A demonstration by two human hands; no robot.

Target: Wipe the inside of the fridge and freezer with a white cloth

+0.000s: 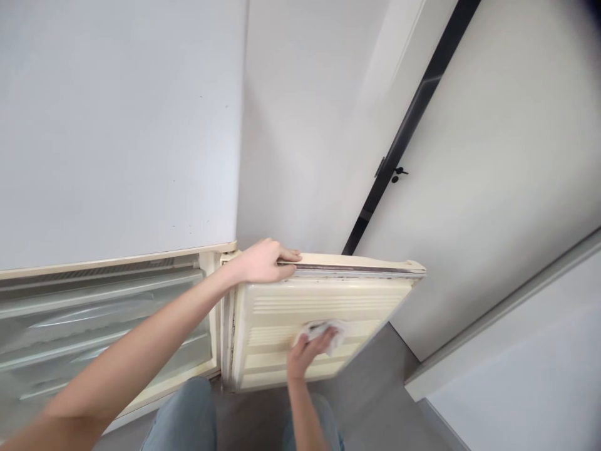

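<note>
A cream freezer door (370, 300) stands swung out from the fridge, its ribbed inner panel facing me. My left hand (267, 262) grips the door's top edge near the hinge side, fingers bent over the rim. Lower down, my right hand (312, 351) presses a crumpled white cloth (334, 335) against the inner panel; hand and cloth are slightly blurred. Dark stains run along the door's rubber seal (347, 274). Left of the door, the open compartment shows clear-fronted freezer drawers (107, 319), partly covered by my left forearm.
Above the compartment is the closed upper fridge door (117, 125). A white room door (498, 156) with a black frame strip and black handle (400, 172) stands to the right. My knees (185, 416) are close below the freezer door, over a grey floor (375, 394).
</note>
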